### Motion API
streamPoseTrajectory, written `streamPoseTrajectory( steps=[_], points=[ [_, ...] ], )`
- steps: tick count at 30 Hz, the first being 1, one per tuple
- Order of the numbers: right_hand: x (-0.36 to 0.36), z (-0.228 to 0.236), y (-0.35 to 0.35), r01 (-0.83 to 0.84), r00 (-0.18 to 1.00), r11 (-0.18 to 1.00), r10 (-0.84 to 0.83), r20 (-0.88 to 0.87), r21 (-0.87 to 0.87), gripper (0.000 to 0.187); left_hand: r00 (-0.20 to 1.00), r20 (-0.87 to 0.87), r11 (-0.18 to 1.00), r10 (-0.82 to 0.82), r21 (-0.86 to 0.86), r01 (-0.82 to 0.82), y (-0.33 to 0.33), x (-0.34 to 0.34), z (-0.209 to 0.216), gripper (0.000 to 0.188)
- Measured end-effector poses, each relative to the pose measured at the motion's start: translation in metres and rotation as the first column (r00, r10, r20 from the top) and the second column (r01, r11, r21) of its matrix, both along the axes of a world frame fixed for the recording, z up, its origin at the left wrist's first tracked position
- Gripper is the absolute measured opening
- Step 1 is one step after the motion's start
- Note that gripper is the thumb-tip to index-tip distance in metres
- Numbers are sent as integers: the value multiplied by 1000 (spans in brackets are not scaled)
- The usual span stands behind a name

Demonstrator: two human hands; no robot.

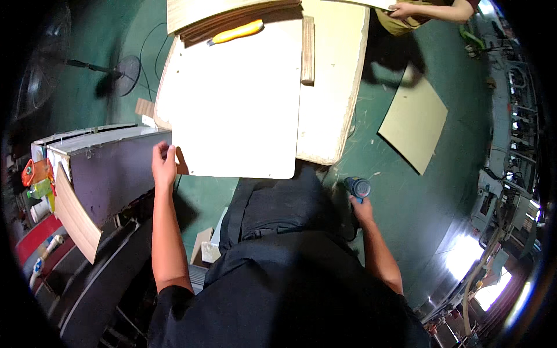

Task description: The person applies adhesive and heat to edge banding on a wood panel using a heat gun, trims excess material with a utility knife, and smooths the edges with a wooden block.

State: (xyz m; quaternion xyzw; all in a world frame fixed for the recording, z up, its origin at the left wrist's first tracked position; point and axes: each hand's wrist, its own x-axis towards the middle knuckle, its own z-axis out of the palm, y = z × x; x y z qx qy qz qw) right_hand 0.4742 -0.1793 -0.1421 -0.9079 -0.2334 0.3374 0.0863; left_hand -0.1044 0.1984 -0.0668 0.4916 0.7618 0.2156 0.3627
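1. In the head view, we have the white board (235,110) flat in front of us, over the worktop (332,107), its near edge just ahead of our lap.
2. Our left hand (164,165) is at the board's near left corner, fingers bent upward; we cannot tell whether they grasp the edge or only rest beside it.
3. Our right hand (363,210) is low on the right, well apart from the board, its fingers wrapped around a blue tool (358,187) with a round, dark end that faces up at us.
4. Toward the board's far edge we see a yellow cutter (237,32) lying at a slant, just in front of a stack of wooden sheets (235,17).
5. Beside the board's right edge, a narrow wood strip (308,52) lies lengthwise.
6. At the upper right, a co-worker's hand (404,10) is at the end of a pale sheet (366,2).
7. To our right, another pale board (416,119) lies on the green floor (400,209).
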Motion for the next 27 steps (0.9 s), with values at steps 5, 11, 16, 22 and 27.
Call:
streamPoseTrajectory(
  steps=[5,11,16,22,27],
  points=[
    [-34,47,40,307,920,947,-269,-283,96,38,817,519,955,250,-270,-121,-8,6,-2,50],
    [-50,99,58,357,916,917,-307,-256,177,29,729,652,978,210,-154,-144,-16,0,-36,42],
    [-44,139,57,351,922,879,-264,-283,323,23,704,642,951,303,-156,-267,-55,11,-28,36],
    [-33,188,79,459,863,805,-304,-403,375,25,642,649,890,409,-127,-439,-101,36,-26,33],
    [-4,207,124,352,883,821,-131,-451,449,27,579,637,816,509,-143,-560,-133,77,-29,34]
  ],
)
